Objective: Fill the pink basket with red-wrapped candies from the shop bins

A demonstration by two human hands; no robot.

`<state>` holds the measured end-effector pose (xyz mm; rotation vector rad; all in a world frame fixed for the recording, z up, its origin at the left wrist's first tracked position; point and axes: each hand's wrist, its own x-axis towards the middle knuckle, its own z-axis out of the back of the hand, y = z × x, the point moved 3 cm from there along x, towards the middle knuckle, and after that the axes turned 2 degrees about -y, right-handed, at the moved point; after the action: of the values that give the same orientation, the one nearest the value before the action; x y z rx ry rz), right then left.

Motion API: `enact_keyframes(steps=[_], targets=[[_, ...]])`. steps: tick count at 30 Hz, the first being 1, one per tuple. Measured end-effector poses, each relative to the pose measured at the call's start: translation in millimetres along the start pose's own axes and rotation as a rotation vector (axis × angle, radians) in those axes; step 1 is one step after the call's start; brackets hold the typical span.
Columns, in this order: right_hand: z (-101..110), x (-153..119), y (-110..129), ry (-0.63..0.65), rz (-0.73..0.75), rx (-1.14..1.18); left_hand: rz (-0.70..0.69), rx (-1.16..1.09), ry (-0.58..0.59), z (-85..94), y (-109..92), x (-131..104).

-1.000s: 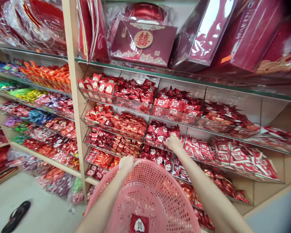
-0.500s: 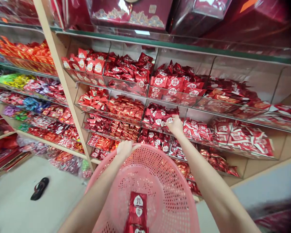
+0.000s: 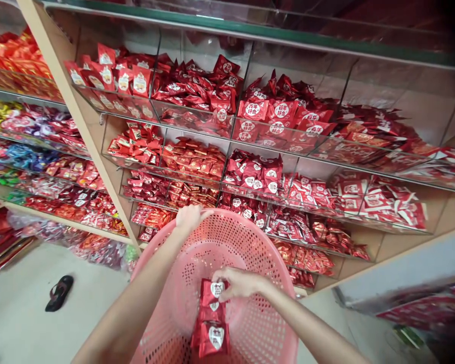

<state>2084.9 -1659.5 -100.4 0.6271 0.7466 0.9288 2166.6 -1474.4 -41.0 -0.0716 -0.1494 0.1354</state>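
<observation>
A pink perforated plastic basket (image 3: pixel 267 247) stands in front of me, its upper rim held by my left hand (image 3: pixel 189 217). Inside it lies a short row of small red packets (image 3: pixel 214 339) with white heart-shaped labels. My right hand (image 3: pixel 238 282) reaches into the basket, thumb and fingers closed round the right edge of the uppermost red packet (image 3: pixel 208 289). Similar red packets (image 3: pixel 253 172) with white labels fill a shelf compartment just beyond the basket.
Shelves with clear dividers hold heaps of red packets (image 3: pixel 276 114). A wooden upright (image 3: pixel 74 119) separates them from shelves of colourful wrapped sweets (image 3: pixel 34 151) at left. A black flip-flop (image 3: pixel 59 293) lies on the pale floor (image 3: pixel 18 313). A glass shelf edge (image 3: pixel 250 35) crosses above.
My right hand has come down from the shelf compartment into the basket, where the packet now joins the row. My left hand keeps its hold on the rim. The view has tilted lower.
</observation>
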Motion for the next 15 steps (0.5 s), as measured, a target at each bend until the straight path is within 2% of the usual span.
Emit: enact_keyframes(steps=[2,6,11,15], targets=[[-8.8,7.6,-2.9,0.055,-0.007,-0.112,-0.01,0.004,-0.012,0.6,5.5,4.1],[-24.0,19.3,-6.0,0.099,-0.027,-0.186,-0.036,-0.015,-0.026,-0.5,12.4,11.0],[-41.1,30.4,-8.4,0.051,-0.131,-0.271,-0.057,-0.026,-0.012,-3.9,18.1,16.1],[-39.6,32.8,4.7,0.028,-0.194,-0.406,-0.077,-0.033,-0.019,-8.9,22.5,19.8]])
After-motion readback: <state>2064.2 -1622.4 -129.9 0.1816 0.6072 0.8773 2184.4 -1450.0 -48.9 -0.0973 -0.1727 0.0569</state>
